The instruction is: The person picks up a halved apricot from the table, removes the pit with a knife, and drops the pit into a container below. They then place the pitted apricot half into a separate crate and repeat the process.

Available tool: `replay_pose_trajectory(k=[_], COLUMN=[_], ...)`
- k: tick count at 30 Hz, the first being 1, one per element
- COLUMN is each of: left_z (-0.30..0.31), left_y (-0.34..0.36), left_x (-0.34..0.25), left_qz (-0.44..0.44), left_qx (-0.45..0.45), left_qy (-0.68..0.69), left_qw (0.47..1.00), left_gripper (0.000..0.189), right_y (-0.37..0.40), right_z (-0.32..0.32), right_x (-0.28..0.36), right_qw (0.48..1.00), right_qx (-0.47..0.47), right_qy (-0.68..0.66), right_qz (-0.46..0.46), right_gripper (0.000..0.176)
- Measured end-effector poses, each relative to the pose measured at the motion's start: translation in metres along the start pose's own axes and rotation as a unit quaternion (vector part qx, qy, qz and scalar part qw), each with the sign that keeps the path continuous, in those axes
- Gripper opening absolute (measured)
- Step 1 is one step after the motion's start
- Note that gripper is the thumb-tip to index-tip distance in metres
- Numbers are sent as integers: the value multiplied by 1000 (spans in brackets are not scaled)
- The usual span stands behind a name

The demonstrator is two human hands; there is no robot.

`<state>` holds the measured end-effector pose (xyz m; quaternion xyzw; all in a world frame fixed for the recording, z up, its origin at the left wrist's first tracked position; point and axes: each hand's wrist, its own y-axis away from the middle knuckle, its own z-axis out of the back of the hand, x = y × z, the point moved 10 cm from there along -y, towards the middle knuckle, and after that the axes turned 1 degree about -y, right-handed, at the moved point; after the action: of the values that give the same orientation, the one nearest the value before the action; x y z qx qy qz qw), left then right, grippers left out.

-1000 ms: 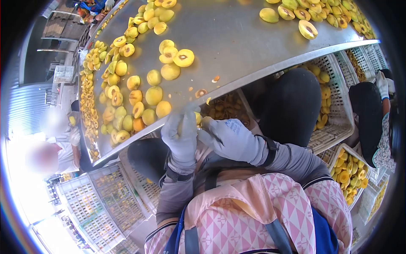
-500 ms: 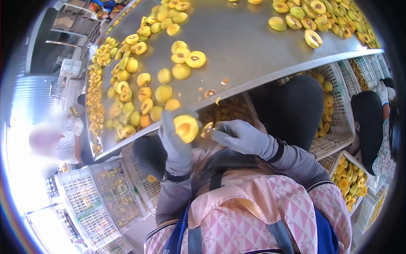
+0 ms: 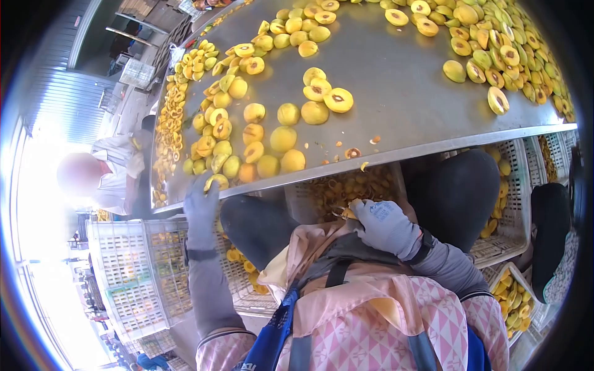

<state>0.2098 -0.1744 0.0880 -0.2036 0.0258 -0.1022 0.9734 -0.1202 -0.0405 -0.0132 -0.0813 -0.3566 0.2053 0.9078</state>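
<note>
My left hand (image 3: pixel 201 209), in a grey glove, is at the near left edge of the metal table (image 3: pixel 371 93). Its fingers stretch up beside a cut yellow fruit half (image 3: pixel 216 182), and I see nothing held in them. Over my lap, my gloved right hand (image 3: pixel 385 227) is closed around a small tool (image 3: pixel 346 213) with an orange part and a metal tip. Below and beyond that hand, a crate (image 3: pixel 303 201) holds fruit scraps. Whole-looking fruits and halves (image 3: pixel 284 139) lie on the table in front of me.
A large fruit pile (image 3: pixel 495 43) covers the table's far right. White crates stand at the left (image 3: pixel 127 266) and right (image 3: pixel 516 213), some with cut fruit. A co-worker (image 3: pixel 117 170) is at the table's left side; another person's leg (image 3: pixel 547 222) shows at the right.
My left hand has moved left to the table edge and no longer holds the fruit half. My right hand keeps the tool, near my lap. The view has shifted, with the table now farther right.
</note>
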Motion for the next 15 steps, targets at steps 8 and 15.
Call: replay_pose_trajectory(k=[8, 15], left_z=[-169, -135], left_y=[-57, -46], left_x=[1, -58], left_qz=[84, 135], left_qx=[232, 159], left_qy=[155, 419], left_qw=[957, 884], left_gripper=[49, 40], right_y=[-3, -25], right_z=[-9, 22], right_x=[-17, -10], right_qw=[998, 984], right_qx=[22, -84], right_qy=[-47, -144], right_qz=[-44, -67], right_gripper=[31, 30])
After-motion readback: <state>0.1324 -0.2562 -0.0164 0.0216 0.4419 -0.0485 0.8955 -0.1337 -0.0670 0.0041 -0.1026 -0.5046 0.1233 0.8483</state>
